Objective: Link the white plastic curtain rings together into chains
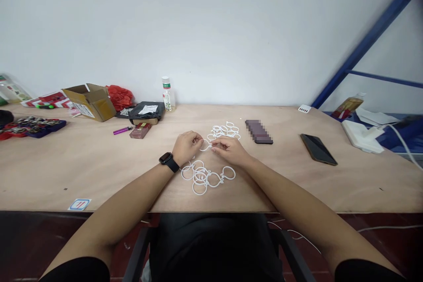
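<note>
White ring (205, 150) is held between both hands, mid-table. Its left edge is pinched by thumb and forefinger of the left hand (187, 147); its right side, at the small clasp, is pinched by fingertips of the right hand (230, 150). Clasp state cannot be told, too small.

From the ring: loose far rings (222, 131) are heaped at 1 to 2 o'clock, just beyond the right hand; near rings (201, 178), overlapping, are spread at 6 o'clock, beside the left wrist. A pixelated dark slab (259, 131) is seen toward 2 to 3, a phone (318, 149) at 3, a small red box (140, 130) between 9 and 10.

Risks, judged: the thin ring could be sprung loose if squeezed off-centre; the clasp could be bent by twisting; near rings could be snagged or scattered by the watch (168, 161) or forearm if the left arm is dragged back.
</note>
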The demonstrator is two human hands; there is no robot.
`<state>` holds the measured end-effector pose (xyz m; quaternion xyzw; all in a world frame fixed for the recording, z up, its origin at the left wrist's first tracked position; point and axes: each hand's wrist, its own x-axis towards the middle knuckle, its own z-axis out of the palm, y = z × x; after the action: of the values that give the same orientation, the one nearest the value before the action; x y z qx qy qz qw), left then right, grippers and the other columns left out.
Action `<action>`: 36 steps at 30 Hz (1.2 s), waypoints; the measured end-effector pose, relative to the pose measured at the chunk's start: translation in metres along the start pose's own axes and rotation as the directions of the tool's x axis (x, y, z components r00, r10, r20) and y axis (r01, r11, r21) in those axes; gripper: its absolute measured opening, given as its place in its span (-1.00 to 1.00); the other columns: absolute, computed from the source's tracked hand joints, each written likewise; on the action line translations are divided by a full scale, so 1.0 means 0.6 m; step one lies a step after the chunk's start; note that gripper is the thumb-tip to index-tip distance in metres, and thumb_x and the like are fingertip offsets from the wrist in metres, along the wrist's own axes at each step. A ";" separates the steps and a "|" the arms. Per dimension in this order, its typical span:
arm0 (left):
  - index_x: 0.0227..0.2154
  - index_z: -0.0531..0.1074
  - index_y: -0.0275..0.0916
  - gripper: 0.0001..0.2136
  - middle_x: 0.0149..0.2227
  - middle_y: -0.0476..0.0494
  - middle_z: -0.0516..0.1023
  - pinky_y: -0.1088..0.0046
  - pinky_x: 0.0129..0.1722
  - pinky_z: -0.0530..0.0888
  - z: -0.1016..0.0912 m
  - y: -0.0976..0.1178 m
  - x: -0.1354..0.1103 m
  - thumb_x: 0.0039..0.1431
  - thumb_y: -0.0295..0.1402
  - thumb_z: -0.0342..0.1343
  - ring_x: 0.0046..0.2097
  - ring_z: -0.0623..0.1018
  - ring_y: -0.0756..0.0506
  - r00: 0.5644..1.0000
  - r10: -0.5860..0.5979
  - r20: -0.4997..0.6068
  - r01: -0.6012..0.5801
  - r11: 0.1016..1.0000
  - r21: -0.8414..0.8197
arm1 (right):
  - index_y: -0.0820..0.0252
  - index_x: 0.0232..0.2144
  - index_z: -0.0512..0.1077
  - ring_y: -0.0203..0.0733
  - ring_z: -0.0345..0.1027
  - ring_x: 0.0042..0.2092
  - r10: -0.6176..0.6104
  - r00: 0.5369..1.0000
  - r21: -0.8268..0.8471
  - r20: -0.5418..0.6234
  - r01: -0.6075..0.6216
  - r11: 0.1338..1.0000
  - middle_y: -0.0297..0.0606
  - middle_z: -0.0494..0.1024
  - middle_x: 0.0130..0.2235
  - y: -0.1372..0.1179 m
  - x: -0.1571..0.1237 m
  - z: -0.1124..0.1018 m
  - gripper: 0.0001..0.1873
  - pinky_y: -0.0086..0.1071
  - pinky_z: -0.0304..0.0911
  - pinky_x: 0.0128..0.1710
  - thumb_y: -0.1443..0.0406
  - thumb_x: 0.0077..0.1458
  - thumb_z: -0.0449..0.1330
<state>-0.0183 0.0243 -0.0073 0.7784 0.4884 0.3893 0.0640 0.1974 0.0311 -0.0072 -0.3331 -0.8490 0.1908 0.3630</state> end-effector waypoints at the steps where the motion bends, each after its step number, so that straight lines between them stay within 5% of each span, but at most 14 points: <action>1: -0.44 0.49 -0.24 -0.90 -0.43 -0.06 0.53 0.42 -0.30 0.40 0.001 0.000 0.000 0.14 -0.39 0.12 -0.35 0.48 -0.05 1.000 0.001 0.001 -0.001 1.000 -0.008 | 0.14 -0.23 0.54 -0.25 0.38 -0.35 0.002 1.000 0.002 -0.007 -0.002 1.000 -0.25 0.59 -0.28 0.000 0.000 0.000 -0.84 -0.38 0.24 -0.33 0.26 0.13 0.22; 10: -0.18 0.53 -0.15 -0.77 -0.16 -0.12 0.58 0.27 -0.02 0.38 -0.007 0.015 -0.007 0.16 -0.17 0.17 -0.08 0.52 -0.13 0.986 0.156 0.058 -0.155 0.988 -0.022 | 0.15 -0.27 0.53 -0.25 0.38 -0.36 -0.014 0.999 -0.027 -0.042 0.013 1.000 -0.26 0.58 -0.34 0.002 -0.001 0.004 -0.84 -0.38 0.23 -0.33 0.28 0.19 0.14; 14: -0.23 0.56 -0.16 -0.78 -0.22 -0.10 0.62 0.32 -0.06 0.41 -0.006 0.022 -0.007 0.20 -0.16 0.13 -0.14 0.57 -0.10 0.973 0.179 0.145 -0.171 0.983 -0.063 | 0.14 -0.28 0.53 -0.22 0.43 -0.29 -0.040 0.998 -0.036 -0.043 0.039 0.999 -0.25 0.59 -0.30 -0.002 -0.001 0.008 -0.84 -0.36 0.27 -0.25 0.31 0.19 0.13; 21: -0.40 0.56 -0.22 -0.72 -0.31 -0.13 0.63 0.43 -0.16 0.46 -0.003 0.029 -0.004 0.27 -0.17 0.05 -0.26 0.59 -0.04 0.962 0.238 0.137 -0.200 0.948 -0.249 | 0.14 -0.30 0.53 -0.22 0.45 -0.29 0.007 0.999 0.005 -0.042 -0.007 1.000 -0.26 0.60 -0.31 -0.017 -0.001 0.010 -0.83 -0.35 0.29 -0.24 0.32 0.19 0.11; 36: -0.34 0.53 -0.20 -0.77 -0.28 -0.10 0.60 0.39 -0.12 0.38 -0.001 0.027 -0.006 0.30 -0.23 0.03 -0.21 0.56 -0.05 0.972 0.215 0.092 -0.201 0.970 -0.138 | 0.17 -0.30 0.46 -0.20 0.40 -0.25 0.009 0.991 0.021 -0.130 -0.007 1.000 -0.25 0.54 -0.32 -0.027 0.003 0.017 -0.86 -0.34 0.26 -0.20 0.33 0.20 0.09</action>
<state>-0.0077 0.0130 -0.0010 0.8392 0.3740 0.3824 0.0983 0.1818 0.0204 -0.0040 -0.3445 -0.8202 0.1789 0.4202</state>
